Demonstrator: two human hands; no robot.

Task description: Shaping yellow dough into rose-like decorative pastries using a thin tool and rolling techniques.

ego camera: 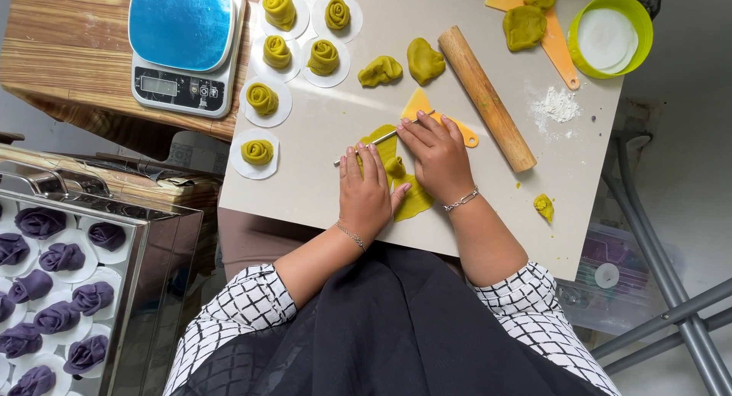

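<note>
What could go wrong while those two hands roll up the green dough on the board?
1. The rolling pin lies right beside the right hand; a bump might send it rolling toward the flour.
2. The left hand and the right hand press thin flat dough around a thin stick; it may tear.
3. The small dough scrap sits near the board's edge and might drop off.

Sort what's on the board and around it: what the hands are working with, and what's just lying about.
In hand:
left hand, right hand, flattened green dough, thin metal stick

Lying about:
rolling pin, kitchen scale, green cup, orange scraper, finished green rolls, purple rolls
</note>
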